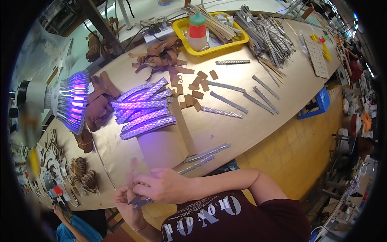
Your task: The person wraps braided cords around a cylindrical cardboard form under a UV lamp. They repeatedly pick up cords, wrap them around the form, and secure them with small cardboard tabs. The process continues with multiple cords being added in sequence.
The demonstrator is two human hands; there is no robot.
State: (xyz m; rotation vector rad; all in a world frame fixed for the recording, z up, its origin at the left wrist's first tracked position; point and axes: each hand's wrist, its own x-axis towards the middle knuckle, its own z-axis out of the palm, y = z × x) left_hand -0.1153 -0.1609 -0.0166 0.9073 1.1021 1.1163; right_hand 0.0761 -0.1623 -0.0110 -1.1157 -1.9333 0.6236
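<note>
In front of my body my two hands are close together. My left hand (124, 197) has its fingers curled around a dark grey strip-like piece (140, 201), whose ends stick out below my right hand. My right hand (161, 185) is closed, its fingertips meeting those of the left; what they pinch is hidden. A blurred pinkish-brown piece (131, 172) shows just above the fingertips. Just beyond the hands, grey braided strips (197, 163) lie near the table edge. Farther off, a pile of braided strips (143, 109) glows purple under a lamp (74, 103), resting partly on a brown board (163, 147).
Small brown pieces (197, 94) and loose grey strips (229, 101) are scattered mid-table. A yellow tray (209, 51) holds a green-capped bottle (197, 32). Strip bundles (274, 38) lie at the back, brown bands (157, 58) nearby. At lower left sits a person in blue (76, 230).
</note>
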